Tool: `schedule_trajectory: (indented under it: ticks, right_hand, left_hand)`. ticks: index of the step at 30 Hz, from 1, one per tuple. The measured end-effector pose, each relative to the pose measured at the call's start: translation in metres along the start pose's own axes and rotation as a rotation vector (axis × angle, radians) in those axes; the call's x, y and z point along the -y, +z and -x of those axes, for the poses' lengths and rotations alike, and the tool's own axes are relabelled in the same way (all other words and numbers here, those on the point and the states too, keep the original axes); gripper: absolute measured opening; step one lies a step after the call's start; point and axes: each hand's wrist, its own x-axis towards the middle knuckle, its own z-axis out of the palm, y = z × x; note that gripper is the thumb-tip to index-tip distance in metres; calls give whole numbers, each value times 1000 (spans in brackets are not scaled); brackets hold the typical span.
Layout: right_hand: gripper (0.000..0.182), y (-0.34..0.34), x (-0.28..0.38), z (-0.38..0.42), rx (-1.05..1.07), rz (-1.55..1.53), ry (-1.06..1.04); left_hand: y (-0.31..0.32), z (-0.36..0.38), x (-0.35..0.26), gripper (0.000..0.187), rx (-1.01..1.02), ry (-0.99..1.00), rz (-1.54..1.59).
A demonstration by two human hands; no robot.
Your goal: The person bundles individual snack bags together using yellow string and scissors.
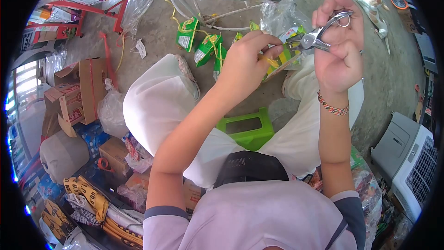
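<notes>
1. One right hand, fingers and thumb wrapped on a silver plier-style tool; handles spread, the squeeze seemingly incomplete.
2. One left hand, fingertips bent at the tool's nose, presumably steadying work there; whether they grasp anything, cannot tell.
3. One green plastic stool, between white-trousered legs.
4. Several green packets, below and beside the left hand, with yellow cord among them, apparently keeping them together.
5. One white-and-tan cat, lying on the concrete floor, beyond the right hand.
</notes>
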Motion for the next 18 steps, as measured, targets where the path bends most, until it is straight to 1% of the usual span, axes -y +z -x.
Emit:
schedule_trajectory:
  ticks: [3,6,8,11,15,17,18]
  right_hand:
    - [73,3,-1,3,93,135,-56]
    - [72,7,0,6,129,140,2]
    - [72,6,-1,5,148,136,-1]
    - [71,4,-2,5,145,107,6]
    - [66,-3,-3,0,116,91,17]
    - [63,-5,-3,-1,53,95,41]
    - [62,-6,-2,-1,22,96,54]
  left_hand:
    - [-3,0,-3,18,7,-22,-8]
    - [-2,1,-1,17,-6,-33,5]
    - [-3,2,-1,16,5,-34,-15]
    - [0,4,1,14,2,27,-18]
    - [0,5,0,13,10,165,-127]
    - [3,6,4,13,-3,251,-160]
    - [3,7,4,13,-10,238,-160]
